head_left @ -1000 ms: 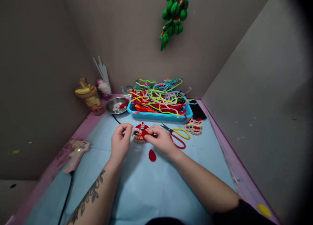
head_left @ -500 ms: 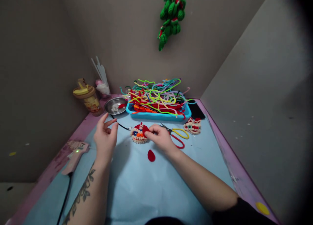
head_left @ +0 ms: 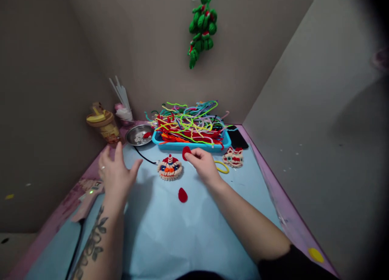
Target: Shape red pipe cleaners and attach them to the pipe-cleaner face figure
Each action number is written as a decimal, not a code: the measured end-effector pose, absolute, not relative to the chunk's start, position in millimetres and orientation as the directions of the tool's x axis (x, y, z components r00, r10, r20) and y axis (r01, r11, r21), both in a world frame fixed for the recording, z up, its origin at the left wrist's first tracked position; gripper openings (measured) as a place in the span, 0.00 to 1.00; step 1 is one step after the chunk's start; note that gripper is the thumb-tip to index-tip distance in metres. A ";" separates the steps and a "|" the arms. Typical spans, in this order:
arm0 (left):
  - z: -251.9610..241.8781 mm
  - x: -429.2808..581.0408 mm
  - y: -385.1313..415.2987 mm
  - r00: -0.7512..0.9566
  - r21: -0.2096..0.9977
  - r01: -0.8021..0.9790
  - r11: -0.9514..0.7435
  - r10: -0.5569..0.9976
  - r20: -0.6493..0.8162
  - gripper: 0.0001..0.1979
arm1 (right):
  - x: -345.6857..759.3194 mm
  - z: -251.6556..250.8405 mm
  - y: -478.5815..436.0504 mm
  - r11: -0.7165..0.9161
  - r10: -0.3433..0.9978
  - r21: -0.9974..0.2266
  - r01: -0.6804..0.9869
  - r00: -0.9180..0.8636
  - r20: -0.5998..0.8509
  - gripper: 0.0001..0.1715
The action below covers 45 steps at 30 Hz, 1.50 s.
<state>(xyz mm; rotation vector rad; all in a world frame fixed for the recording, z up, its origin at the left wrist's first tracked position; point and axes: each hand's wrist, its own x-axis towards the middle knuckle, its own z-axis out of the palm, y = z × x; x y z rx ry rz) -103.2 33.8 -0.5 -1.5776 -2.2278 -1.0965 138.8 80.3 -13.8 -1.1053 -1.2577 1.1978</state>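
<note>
At the middle of the counter, on the blue sheet that likely guards its top, a round beaded-looking face in cream, red, blue and orange lies with its features upward, apparently so that they can be seen while both hands are free of it. Just right of and above it, the right hand pinches a red teardrop piece between thumb and fingers; the grip takes only one edge, which seems meant to leave most of the flat piece uncovered. A second red teardrop lies flat below the face, within easy reach. The left hand is spread, thumb well apart from the fingers, with nothing seen in it; it overlaps the front of the pink glue gun in view, though whether they touch I cannot tell. The gun lies at the left edge, perhaps to keep its hot end away from the middle. Behind, a blue tray corrals a springy tangle of coloured stems, and the metal bowl beside it probably stops its small pale bits from scattering. A similar face sits to the right, possibly as a reference.
</note>
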 end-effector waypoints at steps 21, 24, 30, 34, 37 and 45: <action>-7.2 15.1 69.4 0.024 0.992 0.029 0.126 0.992 -0.127 0.19 | 142.8 -20.1 93.3 -0.063 0.998 -0.956 -0.287 -0.035 -0.056 0.16; -7.6 12.4 68.2 0.019 0.989 0.005 0.150 0.989 -0.150 0.19 | 139.3 -23.9 92.2 -0.131 0.991 -0.936 -0.327 -0.056 -0.120 0.15; -6.2 8.8 68.6 0.016 0.986 -0.049 0.159 0.987 -0.159 0.17 | 137.8 -21.8 88.6 -0.196 0.979 -0.884 -0.424 -0.136 -0.152 0.18; -5.0 6.8 68.7 -0.001 0.984 -0.109 0.143 0.990 -0.144 0.16 | 140.4 -13.8 88.0 -0.159 0.986 -0.899 -0.408 -0.115 -0.122 0.18; -3.6 6.9 67.6 0.006 0.985 -0.109 0.131 0.991 -0.131 0.15 | 141.9 -10.1 87.5 -0.108 0.994 -0.939 -0.327 -0.059 -0.093 0.16; 0.5 4.6 68.0 -0.011 0.995 -0.080 0.066 0.998 -0.067 0.18 | 148.6 -9.1 85.7 0.141 0.989 -0.990 0.021 -0.052 0.140 0.09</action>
